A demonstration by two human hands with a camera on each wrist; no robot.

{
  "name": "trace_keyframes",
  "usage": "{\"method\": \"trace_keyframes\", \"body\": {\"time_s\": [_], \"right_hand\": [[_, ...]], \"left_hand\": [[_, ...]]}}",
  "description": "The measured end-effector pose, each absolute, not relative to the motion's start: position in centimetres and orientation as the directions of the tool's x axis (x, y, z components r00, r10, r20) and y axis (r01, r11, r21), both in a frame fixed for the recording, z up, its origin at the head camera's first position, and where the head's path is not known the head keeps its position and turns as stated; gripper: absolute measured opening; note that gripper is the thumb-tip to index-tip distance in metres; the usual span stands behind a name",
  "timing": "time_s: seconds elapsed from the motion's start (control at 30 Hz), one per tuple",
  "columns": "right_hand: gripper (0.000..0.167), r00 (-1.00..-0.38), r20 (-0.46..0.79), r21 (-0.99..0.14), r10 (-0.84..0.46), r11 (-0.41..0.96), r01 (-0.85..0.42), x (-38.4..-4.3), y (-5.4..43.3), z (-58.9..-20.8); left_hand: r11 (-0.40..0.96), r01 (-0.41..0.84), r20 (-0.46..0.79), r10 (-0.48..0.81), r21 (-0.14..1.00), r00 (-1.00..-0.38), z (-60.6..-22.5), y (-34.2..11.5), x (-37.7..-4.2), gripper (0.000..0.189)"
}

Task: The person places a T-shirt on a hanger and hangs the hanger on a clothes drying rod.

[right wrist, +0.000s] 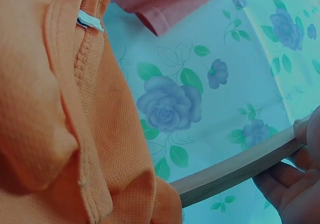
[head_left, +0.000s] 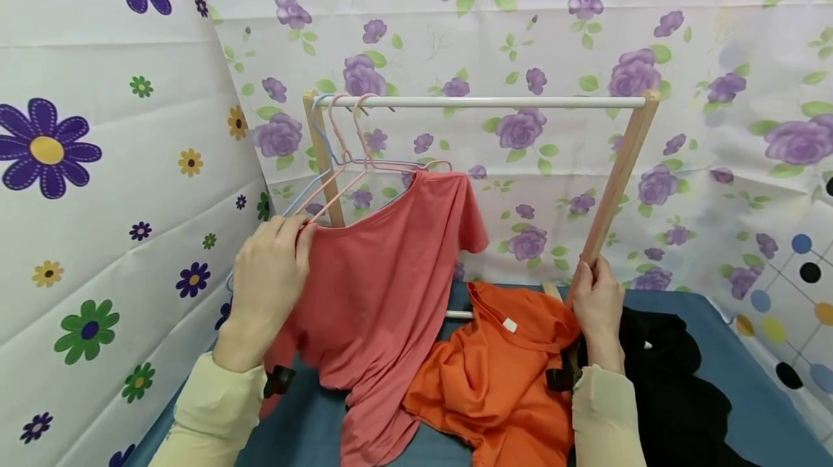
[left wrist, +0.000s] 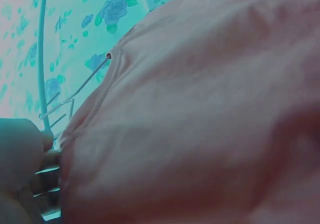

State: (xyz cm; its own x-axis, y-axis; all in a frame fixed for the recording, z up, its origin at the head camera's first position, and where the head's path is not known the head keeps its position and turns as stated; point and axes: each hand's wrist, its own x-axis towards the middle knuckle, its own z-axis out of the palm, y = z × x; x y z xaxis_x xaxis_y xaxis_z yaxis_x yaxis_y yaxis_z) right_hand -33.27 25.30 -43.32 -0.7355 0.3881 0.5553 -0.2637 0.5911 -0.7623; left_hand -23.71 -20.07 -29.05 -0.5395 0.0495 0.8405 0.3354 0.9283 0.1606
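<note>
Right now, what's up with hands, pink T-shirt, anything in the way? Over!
Left hand holding coral T-shirt near its neckline. Right hand gripping wooden rack post. Orange shirt bunched below, maybe in the way.

Coral shirt (head_left: 384,272); purple-flowered backdrop (head_left: 514,40)

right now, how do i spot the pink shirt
Find the wooden clothes rack. Left, under its white top bar, is the pink short-sleeved cloth shirt. Unlike the orange cloth shirt and black cloth heap, it has a thin hanger in its neckline.
</note>
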Motion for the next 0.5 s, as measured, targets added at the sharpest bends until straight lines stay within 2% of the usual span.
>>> {"method": "trace_keyframes", "body": {"time_s": [0.13,0.3,0.5], "right_hand": [[0.038,-0.739,0.545,-0.768,0.396,0.589,-0.251,-33.1,25.5,-43.5],[0.037,-0.727,0.561,-0.758,0.396,0.599,-0.259,-33.1,25.5,-43.6],[0.037,-0.723,0.573,-0.751,0.385,0.6,-0.276,-33.5,25.4,-43.4]], "left_hand": [[0.923,0.354,0.848,0.063,0.152,-0.527,-28.8,-20.5,-23.7,0.013],[0.932,0.334,0.845,0.064,0.14,-0.532,-28.5,-21.1,-23.7,0.016],[0.969,0.222,0.819,0.041,0.107,-0.573,-27.7,-21.8,-23.7,0.02]]}}
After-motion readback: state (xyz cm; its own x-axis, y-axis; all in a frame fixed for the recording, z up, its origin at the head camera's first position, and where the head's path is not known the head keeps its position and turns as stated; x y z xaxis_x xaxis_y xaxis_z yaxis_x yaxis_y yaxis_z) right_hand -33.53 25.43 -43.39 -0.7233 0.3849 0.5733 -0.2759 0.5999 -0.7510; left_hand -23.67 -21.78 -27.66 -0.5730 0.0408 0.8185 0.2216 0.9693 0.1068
